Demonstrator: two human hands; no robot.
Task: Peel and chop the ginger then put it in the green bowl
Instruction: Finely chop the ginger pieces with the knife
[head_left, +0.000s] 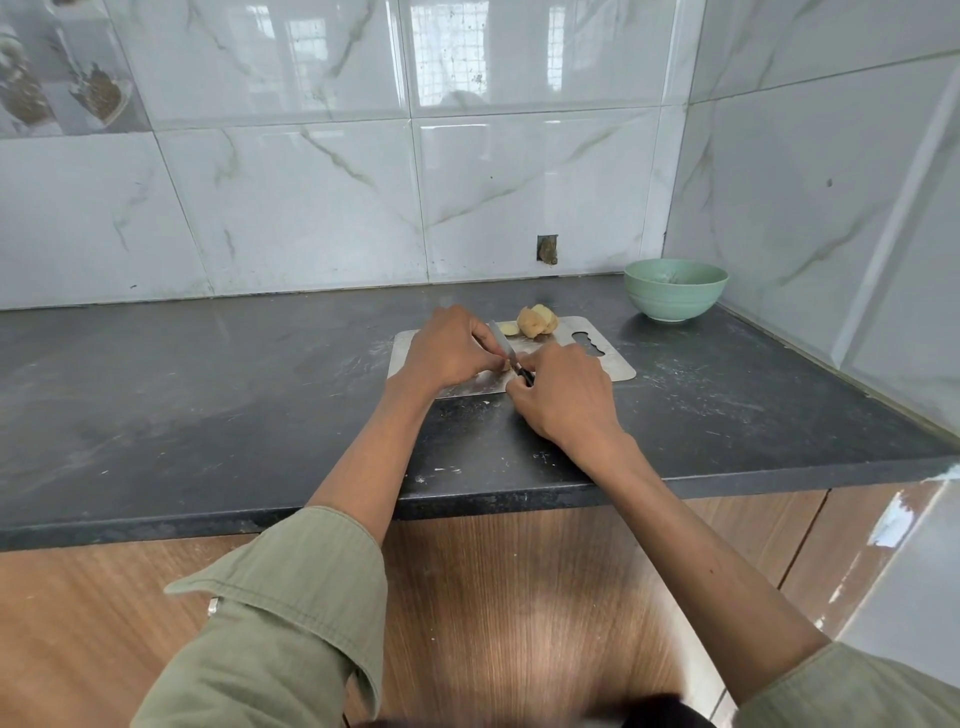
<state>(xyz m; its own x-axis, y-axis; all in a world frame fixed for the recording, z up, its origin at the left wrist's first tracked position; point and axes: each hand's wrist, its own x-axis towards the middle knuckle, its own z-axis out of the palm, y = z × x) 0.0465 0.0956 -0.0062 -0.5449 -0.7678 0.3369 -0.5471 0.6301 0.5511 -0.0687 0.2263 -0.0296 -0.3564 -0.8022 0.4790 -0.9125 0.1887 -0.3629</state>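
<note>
1. Dark counter (208, 374) under marbled white tiles (291, 208), and a steel board (613, 366) lies near the corner.
2. Left hand (447, 348) is over the board's near-left part, fingers curled down onto a small ginger piece (505, 365), pinning it.
3. Right hand (563, 395) is clenched round the knife (503, 343), blade angled away, edge at that piece.
4. More ginger (537, 322) sits at the board's far edge, one slice just beside it.
5. Green bowl (674, 291) stands in the right corner, off the board.
</note>
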